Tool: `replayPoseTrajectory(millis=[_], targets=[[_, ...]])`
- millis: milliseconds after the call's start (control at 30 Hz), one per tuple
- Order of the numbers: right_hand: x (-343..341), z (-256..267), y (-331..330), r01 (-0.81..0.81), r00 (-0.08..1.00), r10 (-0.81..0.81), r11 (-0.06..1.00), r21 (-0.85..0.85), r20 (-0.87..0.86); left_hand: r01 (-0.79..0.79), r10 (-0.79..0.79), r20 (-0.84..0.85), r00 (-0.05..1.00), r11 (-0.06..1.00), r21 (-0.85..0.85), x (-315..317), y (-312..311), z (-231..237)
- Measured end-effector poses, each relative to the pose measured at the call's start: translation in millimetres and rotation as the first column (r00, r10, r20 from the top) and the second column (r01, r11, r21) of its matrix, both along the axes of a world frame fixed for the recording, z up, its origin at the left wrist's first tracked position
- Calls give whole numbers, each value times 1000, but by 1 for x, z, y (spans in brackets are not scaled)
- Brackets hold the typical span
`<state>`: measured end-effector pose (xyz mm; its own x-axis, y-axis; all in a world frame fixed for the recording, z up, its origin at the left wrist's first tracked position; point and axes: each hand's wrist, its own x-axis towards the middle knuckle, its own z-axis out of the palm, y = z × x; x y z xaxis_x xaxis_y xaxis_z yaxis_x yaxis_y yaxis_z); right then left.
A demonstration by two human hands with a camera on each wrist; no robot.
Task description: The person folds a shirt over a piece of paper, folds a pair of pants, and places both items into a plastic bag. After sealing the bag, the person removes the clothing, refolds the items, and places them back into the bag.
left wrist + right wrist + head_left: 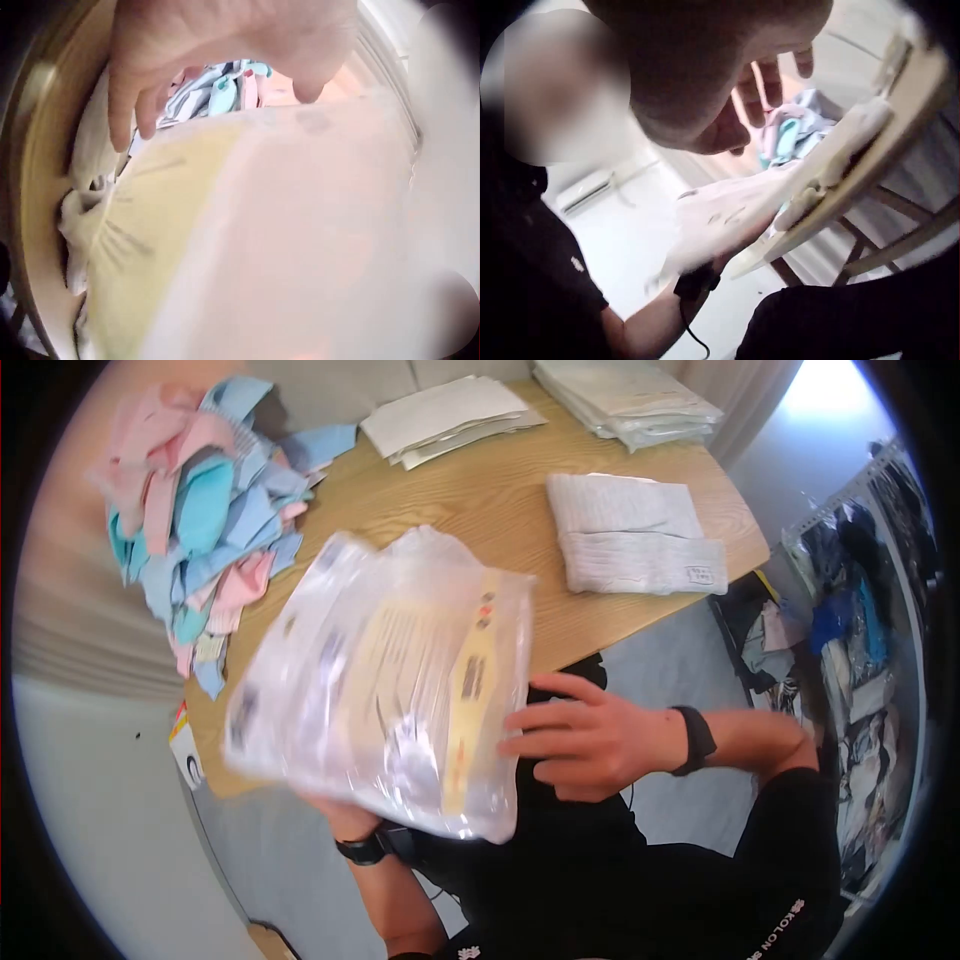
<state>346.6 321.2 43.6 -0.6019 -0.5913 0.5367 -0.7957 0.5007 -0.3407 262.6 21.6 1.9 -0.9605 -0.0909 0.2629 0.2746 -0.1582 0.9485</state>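
Observation:
A clear plastic packaging bag (400, 680) with a yellow printed strip and pale contents is tilted above the table's front edge. My left hand (345, 817) supports it from below, mostly hidden in the head view. In the left wrist view, the fingers and thumb of that hand (225, 37) are spread apart, their tips at the edge of the bag (300, 225). My right hand (585, 740) is beside the bag's right edge, with loosely spread fingers overlapping it. In the right wrist view, the right hand's fingers (769, 84) hang relaxed and grip nothing.
On the wooden table (450, 495) lie a pile of pink and blue cloth pieces (205, 500), a stack of white sheets (450, 420), stacked plastic bags (630, 400) and a folded grey knit (635, 535). A rack of bagged garments (855, 640) stands on the right.

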Motion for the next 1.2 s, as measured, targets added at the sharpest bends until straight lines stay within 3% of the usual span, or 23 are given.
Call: replayPoseTrajectory(millis=[100,200,233,333,367,400,467,567,667,733,767,867,967,1033,1100,1167,1200], targets=[[11,-34,-3,346,893,-313,937,-50,323,130,-192,225,955,955,265,7,-27,-15],[27,-70,-26,581,719,-323,765,-277,616,210,-448,351,822,813,544,0,-55,-36],[36,-78,-35,607,671,-206,704,-369,713,213,-535,372,758,743,634,2,-53,-33],[51,-98,-83,698,607,12,471,-540,795,282,-413,420,808,897,339,31,-6,2],[57,-107,-89,694,584,51,487,-531,810,378,-402,361,841,915,140,32,-10,-22],[61,-116,-93,689,561,87,503,-522,823,440,-407,316,857,897,-38,35,-5,-15],[63,-121,-95,673,563,101,520,-526,820,405,-309,383,871,892,-200,48,-2,-5],[53,-103,-82,663,645,-1,497,-559,764,396,-294,407,865,897,-195,67,-9,8],[37,-90,-62,613,706,34,471,-635,707,491,-226,568,791,788,-371,76,-43,-6],[26,-80,-57,566,758,146,339,-752,636,483,-138,480,866,476,-735,82,-67,-25],[20,-73,-53,550,753,207,324,-770,624,449,-109,446,889,408,-795,83,-73,-32],[5,-64,-43,556,719,265,335,-761,642,381,-38,499,866,694,-610,91,-82,-44],[1,-64,-37,599,696,232,335,-727,680,198,-52,588,807,962,-187,105,-90,-45],[2,-68,-33,621,693,205,318,-717,691,72,-99,605,790,995,68,114,-96,-43],[4,-73,-29,634,694,180,304,-711,697,31,-148,604,783,979,200,115,-98,-42],[7,-77,-27,659,679,188,269,-702,710,99,-191,595,781,978,184,109,-97,-40],[9,-77,-26,672,671,191,251,-696,717,230,-193,583,789,973,10,103,-95,-38]])
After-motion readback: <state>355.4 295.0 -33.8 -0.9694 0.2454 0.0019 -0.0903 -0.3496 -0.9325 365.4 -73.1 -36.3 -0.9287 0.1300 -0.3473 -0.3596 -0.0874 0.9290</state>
